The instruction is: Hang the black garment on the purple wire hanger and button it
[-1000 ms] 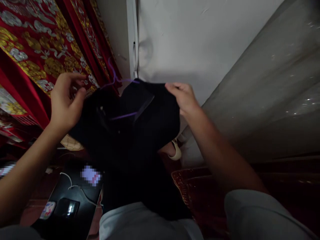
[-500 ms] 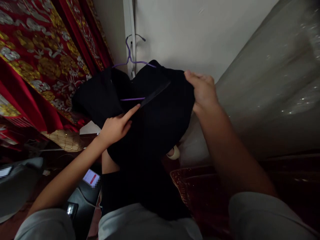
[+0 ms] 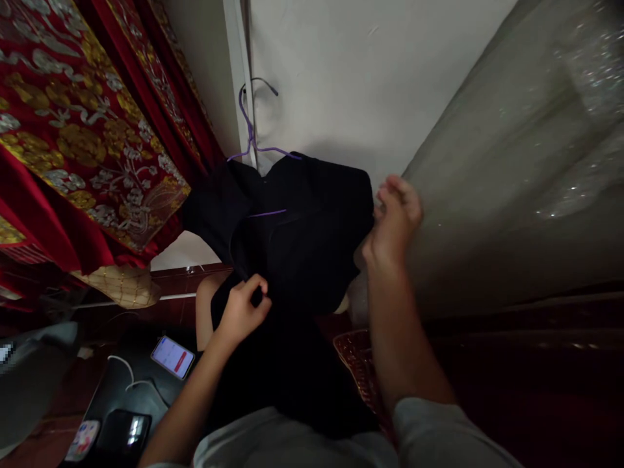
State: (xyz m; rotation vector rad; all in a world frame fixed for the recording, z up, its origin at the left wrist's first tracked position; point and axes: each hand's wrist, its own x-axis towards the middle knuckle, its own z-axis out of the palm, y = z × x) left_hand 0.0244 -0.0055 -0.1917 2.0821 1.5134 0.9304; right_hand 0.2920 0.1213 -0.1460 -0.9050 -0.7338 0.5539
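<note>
A black short-sleeved shirt (image 3: 316, 234) hangs on a purple hanger (image 3: 251, 133), its front opening gaping so that the hanger's lower bar shows inside. My left hand (image 3: 244, 309) is at the lower front of the shirt, thumb and index finger curled together at the opening's edge. The dark cloth makes the exact grip hard to see. Beside the right sleeve is my right hand (image 3: 394, 218), fingers bent but apart and slightly blurred, with no cloth visible in them.
A white pole (image 3: 238, 45) runs up the wall behind the hanger. Red embroidered garments (image 3: 92, 130) hang at left, and plastic-covered clothing (image 3: 492, 175) stands at right. Below left, a lit phone (image 3: 172, 357), a white cable (image 3: 129, 374) and a black object (image 3: 124, 432) lie on a dark surface.
My left hand has moved down from the collar edge and curled its pointing finger. My right hand has come off the sleeve and sits lower. The shirt now hangs lower in view.
</note>
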